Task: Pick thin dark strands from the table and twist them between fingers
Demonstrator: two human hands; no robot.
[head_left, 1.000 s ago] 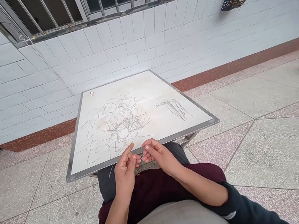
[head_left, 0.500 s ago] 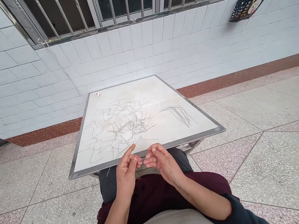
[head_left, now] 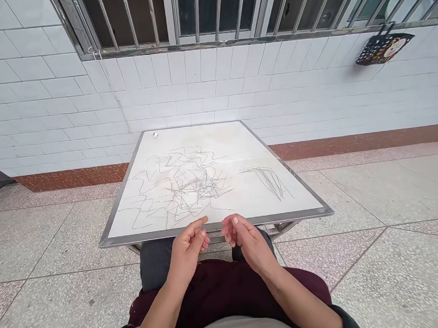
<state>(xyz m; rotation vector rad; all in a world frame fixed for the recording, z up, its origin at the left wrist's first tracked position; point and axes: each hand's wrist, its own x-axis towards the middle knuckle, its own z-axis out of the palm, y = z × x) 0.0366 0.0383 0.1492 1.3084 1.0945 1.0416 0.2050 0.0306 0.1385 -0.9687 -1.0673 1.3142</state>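
Observation:
My left hand is closed in a pinch over the near edge of the white table, its forefinger stretched toward the tabletop. To its right, a small gap away, my right hand is closed too, thumb pressed against the forefinger. Whatever either pinch holds is too fine to make out. Just beyond my hands lies a loose tangle of thin, dark, bent wire-like strands. A neater bundle of similar strands rests on the right half of the table.
A tiny red-and-white item lies at the table's far left corner. Behind the table stands a white tiled wall with barred windows. A patterned bag hangs at the right. A metal rim edges the tabletop.
My hands have moved slightly apart. The pale thin strand seen at my fingers before no longer shows clearly. My view has levelled and shifted, with more of the windows visible.

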